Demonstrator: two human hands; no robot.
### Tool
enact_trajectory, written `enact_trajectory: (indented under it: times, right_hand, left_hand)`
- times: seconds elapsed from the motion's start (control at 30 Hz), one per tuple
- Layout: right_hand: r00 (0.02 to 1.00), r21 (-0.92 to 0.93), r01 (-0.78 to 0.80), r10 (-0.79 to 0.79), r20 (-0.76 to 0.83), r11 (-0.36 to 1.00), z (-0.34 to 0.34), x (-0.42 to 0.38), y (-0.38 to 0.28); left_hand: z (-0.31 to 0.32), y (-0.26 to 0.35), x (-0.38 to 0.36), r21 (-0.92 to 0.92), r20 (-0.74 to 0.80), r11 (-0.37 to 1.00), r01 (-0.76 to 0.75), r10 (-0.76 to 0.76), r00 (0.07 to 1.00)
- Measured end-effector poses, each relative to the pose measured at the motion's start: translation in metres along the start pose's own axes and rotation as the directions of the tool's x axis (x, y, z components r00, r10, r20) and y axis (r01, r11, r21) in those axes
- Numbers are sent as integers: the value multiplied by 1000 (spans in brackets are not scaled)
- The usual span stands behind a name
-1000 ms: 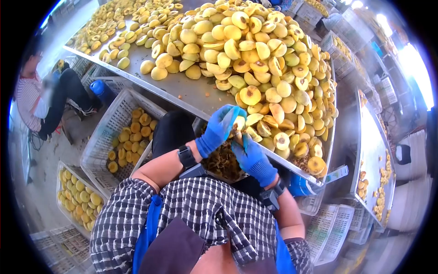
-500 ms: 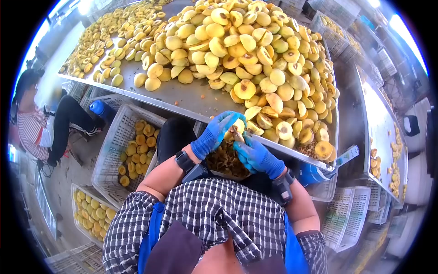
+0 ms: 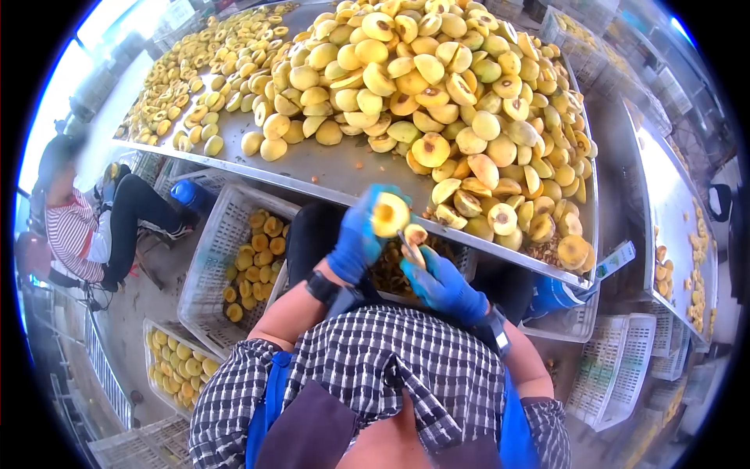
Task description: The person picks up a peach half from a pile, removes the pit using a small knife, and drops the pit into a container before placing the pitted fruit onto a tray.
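At the bench (image 3: 328,168) edge, the left hand (image 3: 355,238) grips a peach half (image 3: 390,214). Just beside it, the right hand (image 3: 441,283) pinches a small tool (image 3: 410,252) bearing a pit.

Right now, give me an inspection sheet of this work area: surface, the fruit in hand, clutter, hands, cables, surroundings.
Surface: metal table, heaped with yellow fruit halves.
Job's things: pitted fruit half in the left hand; a small tool, with a fruit piece on it, in the right hand.
Clutter: pits and scraps in a bin under the hands.
Hands: both in blue gloves, both gripping.
Cables: nothing seen.
Surroundings: white crates of fruit on the floor; a seated person at left; a second table at right.
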State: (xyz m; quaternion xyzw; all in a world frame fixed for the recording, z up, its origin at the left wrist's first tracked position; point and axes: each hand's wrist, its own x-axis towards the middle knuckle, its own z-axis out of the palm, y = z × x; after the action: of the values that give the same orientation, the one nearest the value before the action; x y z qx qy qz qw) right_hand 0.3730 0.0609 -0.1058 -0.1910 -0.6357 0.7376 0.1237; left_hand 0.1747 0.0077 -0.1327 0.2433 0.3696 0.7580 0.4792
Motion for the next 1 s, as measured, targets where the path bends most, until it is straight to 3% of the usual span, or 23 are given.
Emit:
enact_trajectory:
  times: [0.03, 0.07, 0.1, 0.13, 0.17, 0.2, 0.23, 0.27, 0.37, 0.43, 0.5, 0.53, 0.57, 0.6, 0.63, 0.67, 0.7, 0.77, 0.8, 0.87, 0.93, 1.0]
  right_hand:
    - [999, -183, 8, -1, 42, 983, -10, -10, -7]
    - [996, -361, 34, -2, 89, 932, -18, -16, -11]
    - [999, -475, 47, -34, 36, 879, -18, -20, -9]
    - [995, -628, 86, -38, 88, 773, -24, -29, 4]
    - [990, -761, 126, -36, 133, 637, -38, -36, 24]
    - [986, -869, 160, -30, 165, 468, -47, -42, 33]
    - [990, -850, 128, -12, 142, 511, -50, -46, 32]
    - [992, -826, 97, 12, 124, 555, -51, -49, 31]
    - [995, -794, 74, 10, 100, 604, -48, -42, 27]
    - [996, -782, 42, 32, 79, 622, -43, -32, 20]
    - [966, -819, 254, -180, 187, 515, -49, -28, 42]
    - [960, -812, 271, -202, 192, 517, -48, -29, 35]
    - [954, -805, 288, -223, 198, 519, -47, -29, 29]
    - [800, -786, 548, -454, 393, 286, -50, -29, 25]
    - [817, -780, 540, -420, 394, 318, -52, -34, 27]
    - [896, -765, 436, -306, 322, 474, -55, -38, 35]
    - [956, -721, 293, -176, 235, 628, -61, -41, 44]
    - [981, -710, 183, -73, 182, 681, -66, -43, 50]
    - [988, -795, 140, -30, 152, 591, -63, -45, 38]
    - [977, -834, 211, -104, 183, 510, -63, -50, 34]
    - [992, -789, 128, -79, 101, 600, -58, -47, 21]
    - [992, -590, -122, 92, -81, 798, -50, -37, 5]
  left_hand:
    - [-11, 13, -3, 171, -6, 971, -170, 173, 985]
    - [-30, 31, -6, -120, -135, 991, -59, 42, 990]
    - [-41, 55, -16, -19, -168, 998, -59, 55, 984]
    - [-53, 80, -30, 82, -196, 996, -46, 62, 979]
    - [-86, 97, -42, 522, -181, 851, -56, 174, 968]
    - [-117, 112, -47, 848, -103, 527, -57, 271, 957]
    - [-124, 135, -55, 996, 26, -92, 9, 364, 931]
    - [-123, 150, -60, 737, 181, -664, 125, 372, 910]
    - [-116, 137, -16, 995, 48, -102, 4, 503, 863]
    - [-71, 114, 30, 943, 333, -148, -298, 420, 844]
    - [-45, 69, 82, 870, 487, -110, -481, 341, 804]
    - [-11, 62, 100, 773, 621, -75, -630, 295, 726]
    - [3, 44, 122, 744, 664, -104, -660, 233, 711]
    - [9, 25, 142, 715, 699, -134, -686, 171, 695]
    - [22, 21, 155, 688, 699, -281, -669, 9, 715]
    - [30, 19, 163, 639, 655, -413, -649, -151, 741]
    - [28, 14, 170, 645, 612, -439, -626, -196, 767]
    - [31, 4, 182, 670, 503, -502, -547, -236, 832]
    - [39, 10, 180, 685, 434, -543, -487, -232, 870]
    - [35, 29, 168, 781, 384, -443, -439, -212, 898]
    - [15, 45, 156, 821, 389, -358, -445, -220, 895]
    - [-10, 45, 139, 889, 438, -118, -443, -64, 897]
